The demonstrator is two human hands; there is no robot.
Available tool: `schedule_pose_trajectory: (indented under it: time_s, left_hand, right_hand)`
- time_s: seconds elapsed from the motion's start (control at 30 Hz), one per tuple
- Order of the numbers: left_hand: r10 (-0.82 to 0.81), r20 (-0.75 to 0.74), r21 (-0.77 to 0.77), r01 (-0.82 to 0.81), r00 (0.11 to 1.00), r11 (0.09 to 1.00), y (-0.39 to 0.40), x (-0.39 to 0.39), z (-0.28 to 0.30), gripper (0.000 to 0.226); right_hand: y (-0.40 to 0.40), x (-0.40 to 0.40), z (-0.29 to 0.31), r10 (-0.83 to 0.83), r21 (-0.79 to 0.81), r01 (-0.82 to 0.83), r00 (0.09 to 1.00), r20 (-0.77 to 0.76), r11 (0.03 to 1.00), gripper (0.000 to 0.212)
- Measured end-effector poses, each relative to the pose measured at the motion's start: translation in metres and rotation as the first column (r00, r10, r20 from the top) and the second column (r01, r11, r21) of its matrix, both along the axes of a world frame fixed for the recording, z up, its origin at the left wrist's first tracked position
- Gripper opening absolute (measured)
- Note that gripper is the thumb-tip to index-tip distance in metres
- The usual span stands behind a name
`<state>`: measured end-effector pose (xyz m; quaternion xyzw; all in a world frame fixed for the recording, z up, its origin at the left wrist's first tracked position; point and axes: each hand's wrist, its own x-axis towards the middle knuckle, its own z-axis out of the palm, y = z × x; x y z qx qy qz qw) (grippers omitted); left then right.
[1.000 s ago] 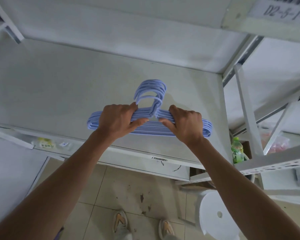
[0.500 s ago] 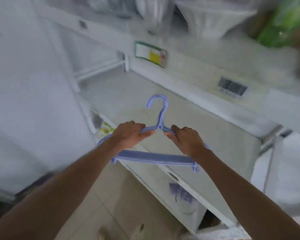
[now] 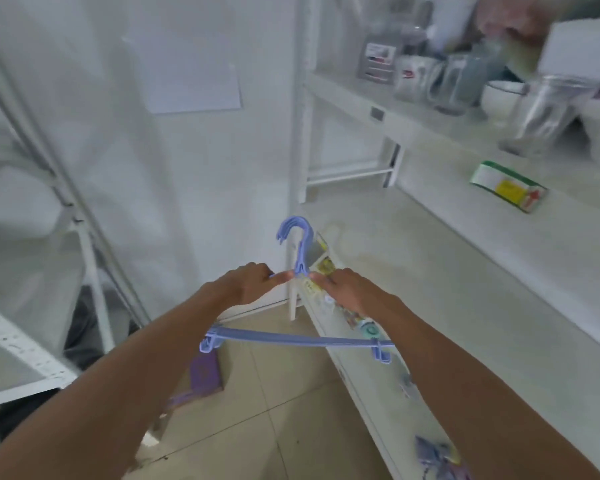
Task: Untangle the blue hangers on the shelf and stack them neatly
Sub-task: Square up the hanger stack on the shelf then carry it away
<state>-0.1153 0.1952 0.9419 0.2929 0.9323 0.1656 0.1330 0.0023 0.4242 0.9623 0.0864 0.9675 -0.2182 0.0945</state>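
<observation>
Looks like the carrying step, untangling pretty much done. Blue hangers [image 3: 298,339] bunched into one stack, hooks lined up, held in the air off the front edge of the shelf [image 3: 465,289]. Left hand [image 3: 243,284] and right hand [image 3: 347,289] curled round the sloping arms beside the hook. Next: lower flat onto the shelf, keeping the stack square.
</observation>
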Motion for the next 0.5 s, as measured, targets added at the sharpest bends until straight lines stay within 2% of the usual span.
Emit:
schedule_pose_trajectory:
  time_s: [0.07,0.17,0.23,0.3,0.37,0.4,0.5]
  left_hand:
    - [0.003,0.013,-0.010,-0.002,1.000,1.000,-0.015,-0.018,0.002,0.088]
    - [-0.019,0.053,-0.035,0.021,0.998,0.999,-0.030,-0.045,0.001,0.084]
    - [-0.039,0.057,-0.033,0.041,0.998,0.999,-0.034,-0.061,0.000,0.082]
    - [-0.070,0.045,-0.042,0.072,0.997,0.997,-0.031,-0.075,-0.009,0.083]
    - [-0.080,0.071,-0.045,0.083,0.994,0.996,-0.022,-0.084,-0.022,0.084]
    - [-0.086,0.078,-0.044,0.090,0.993,0.995,-0.016,-0.087,-0.029,0.085]
    - [-0.102,0.097,-0.044,0.107,0.990,0.993,0.007,-0.105,-0.049,0.090]
  right_hand:
    - [-0.017,-0.018,0.000,0.009,-0.029,-0.009,1.000,0.019,1.000,0.083]
    - [-0.033,-0.039,-0.004,-0.011,-0.109,0.015,0.999,0.035,0.994,0.108]
    - [-0.038,-0.050,-0.010,-0.022,-0.138,0.025,1.000,0.021,0.990,0.110]
    - [-0.037,-0.059,-0.018,-0.011,-0.168,0.015,1.000,0.026,0.986,0.102]
    - [-0.031,-0.066,-0.030,-0.042,-0.162,0.048,0.998,0.038,0.986,0.077]
    - [-0.027,-0.070,-0.036,-0.074,-0.171,0.081,0.996,0.047,0.982,0.071]
    - [-0.006,-0.085,-0.051,-0.156,-0.205,0.168,0.985,0.075,0.964,0.070]
